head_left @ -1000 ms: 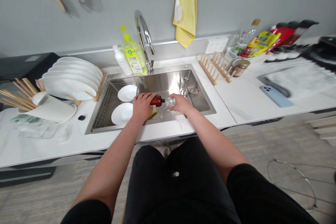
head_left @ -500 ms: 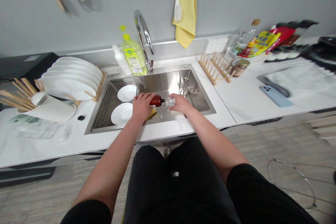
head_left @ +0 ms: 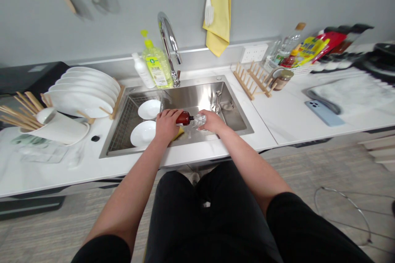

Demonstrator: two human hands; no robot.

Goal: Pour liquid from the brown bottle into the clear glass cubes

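Over the sink (head_left: 249, 126), my left hand (head_left: 167, 125) is closed round a dark red-brown bottle (head_left: 184, 118) lying on its side, its dark narrow neck pointing right. My right hand (head_left: 212, 121) grips a small clear glass (head_left: 200, 121), tilted so its mouth faces the bottle's neck. Whether the neck touches the glass I cannot tell. Below my left hand, part of a yellow cloth (head_left: 179, 133) shows at the sink's near edge. Two white bowls (head_left: 143, 133) sit in the wire basket (head_left: 119, 129) on the sink's left side.
Behind the sink rise a chrome faucet (head_left: 168, 37), a yellow-green soap bottle (head_left: 157, 65) and a white bottle (head_left: 143, 70). Racked white plates (head_left: 83, 90) and a utensil holder (head_left: 58, 129) stand left. Right are a wooden rack (head_left: 254, 79), a jar (head_left: 283, 79) and a blue phone (head_left: 327, 113).
Almost nothing differs. Both hands, the bottle and the glass keep the same places over the sink.
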